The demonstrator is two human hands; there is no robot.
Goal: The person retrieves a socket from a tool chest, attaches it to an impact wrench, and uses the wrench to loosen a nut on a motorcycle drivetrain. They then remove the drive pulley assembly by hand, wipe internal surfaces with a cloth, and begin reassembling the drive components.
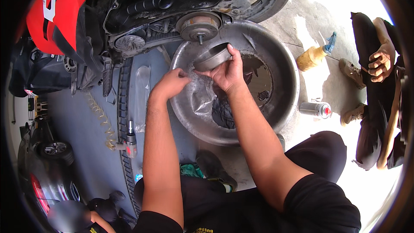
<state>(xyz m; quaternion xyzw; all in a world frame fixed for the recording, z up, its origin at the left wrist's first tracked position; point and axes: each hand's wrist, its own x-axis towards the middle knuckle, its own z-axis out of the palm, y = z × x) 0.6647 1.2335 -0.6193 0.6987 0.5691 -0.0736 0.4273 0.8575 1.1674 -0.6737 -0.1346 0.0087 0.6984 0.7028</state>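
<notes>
My right hand [227, 72] grips a grey metal clutch bell [211, 58], a shallow drum, holding it tilted over a large round metal basin [284, 73]. My left hand [171, 83] hovers just left of the bell at the basin's rim, fingers curled loosely, holding nothing that I can see. Directly above sits the scooter's open transmission with the clutch pulley [199, 25], its shaft sticking out, and the drive belt [161, 39] running left to the front pulley [129, 43].
A black rag [223, 112] and dirty liquid lie in the basin. A spray bottle [315, 56] and a spray can [315, 109] lie right of it. Another person [381, 90] squats at the right. A coiled air hose [100, 114] with a tool [130, 140] lies left.
</notes>
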